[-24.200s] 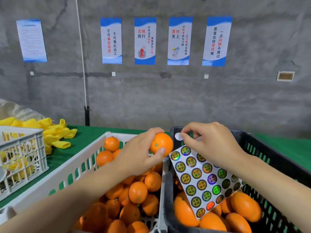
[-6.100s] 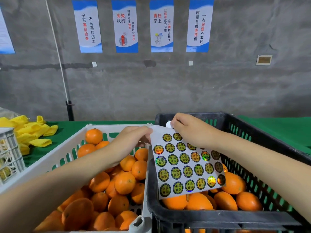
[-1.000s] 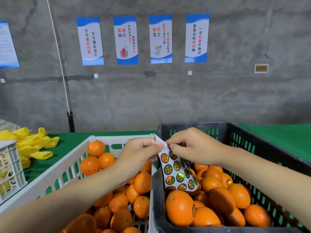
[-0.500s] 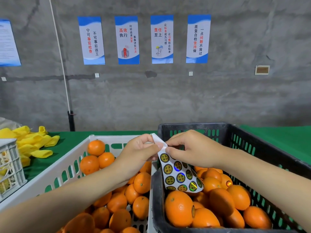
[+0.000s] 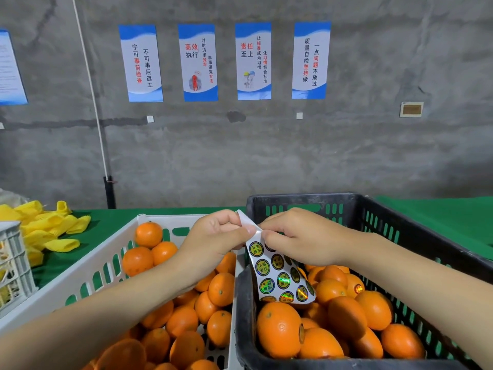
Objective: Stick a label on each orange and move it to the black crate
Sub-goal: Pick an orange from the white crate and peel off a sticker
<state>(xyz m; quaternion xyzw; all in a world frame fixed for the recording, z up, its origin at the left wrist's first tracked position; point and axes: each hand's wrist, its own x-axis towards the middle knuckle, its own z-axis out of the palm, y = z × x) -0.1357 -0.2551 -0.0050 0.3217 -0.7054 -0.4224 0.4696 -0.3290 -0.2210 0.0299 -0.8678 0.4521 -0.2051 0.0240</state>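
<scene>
Top corner of label sheet (image 5: 277,276) pinched by left hand (image 5: 216,241) and right hand (image 5: 301,239). Sheet hangs curled over oranges (image 5: 278,329) in black crate (image 5: 301,200). Just beside, on left, white crate (image 5: 88,273) holds more fruit. Far left, yellow foam sleeves (image 5: 50,225) lie on green surface (image 5: 440,209).

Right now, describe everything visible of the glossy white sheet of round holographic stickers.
The glossy white sticker sheet carries rows of round labels, dark-ringed with yellow-green centres and a rainbow sheen. It looks like thin, flexible coated paper. It hangs curled over the left inner side of the black plastic crate, its lower edge down at the oranges there. The left hand pinches its bare top corner. The right hand pinches the sheet just below, covering some labels.
</scene>
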